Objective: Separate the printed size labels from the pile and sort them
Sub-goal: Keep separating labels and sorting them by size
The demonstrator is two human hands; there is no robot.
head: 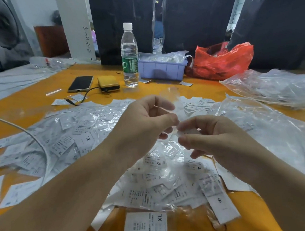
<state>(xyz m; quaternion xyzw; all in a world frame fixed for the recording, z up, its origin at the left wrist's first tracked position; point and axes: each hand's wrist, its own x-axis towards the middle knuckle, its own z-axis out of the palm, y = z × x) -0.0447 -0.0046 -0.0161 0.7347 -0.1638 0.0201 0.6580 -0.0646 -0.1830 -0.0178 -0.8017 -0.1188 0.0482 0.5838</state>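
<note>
Both hands [144,122] [216,137] pinch one label [184,132] above pile [86,129]; slick film at 12 o'clock could slip, dropping it back unsorted.

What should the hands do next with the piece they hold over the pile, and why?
Probably pull the two hands apart to free the label. The left hand and right hand both pinch one small clear-wrapped label above the pile of labels; its size print is not readable yet, so it cannot be sorted.
</note>
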